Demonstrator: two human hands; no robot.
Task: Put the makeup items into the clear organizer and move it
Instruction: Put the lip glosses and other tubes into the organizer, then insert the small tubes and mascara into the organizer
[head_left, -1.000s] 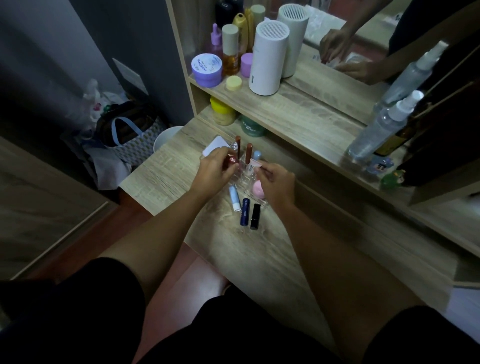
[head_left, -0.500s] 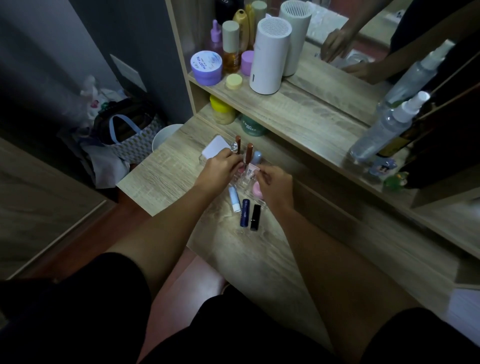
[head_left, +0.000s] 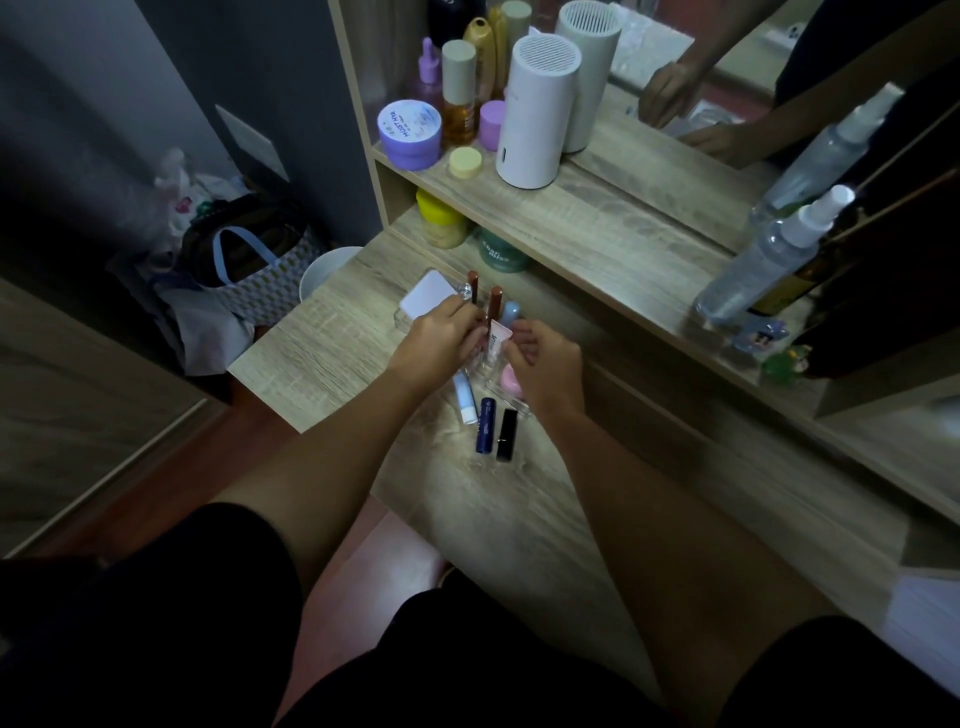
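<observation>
The clear organizer (head_left: 521, 407) stands on the wooden desk (head_left: 332, 358). In it are a white compact (head_left: 426, 299), two brown lip tubes (head_left: 472, 283) (head_left: 496, 300), a pale blue item (head_left: 511, 310), a pale pink tube (head_left: 497, 339), a pink round item (head_left: 511, 383), a light blue balm (head_left: 465, 397), a dark blue tube (head_left: 485, 425) and a black lipstick (head_left: 507, 427). My left hand (head_left: 441, 338) pinches a dark red lipstick, mostly hidden, low at a middle slot. My right hand (head_left: 545, 364) pinches the pale pink tube's edge.
An upper shelf (head_left: 597, 228) carries jars, bottles and a white cylinder (head_left: 537, 114); a spray bottle (head_left: 763, 260) stands at its right. Yellow and green jars (head_left: 441, 223) sit under the shelf. A bag (head_left: 249, 260) and a white bin (head_left: 327, 270) are on the floor to the left.
My left hand has lowered the dark red lipstick from above the organizer down into its middle. My right hand has shifted slightly up to the pale pink tube.
</observation>
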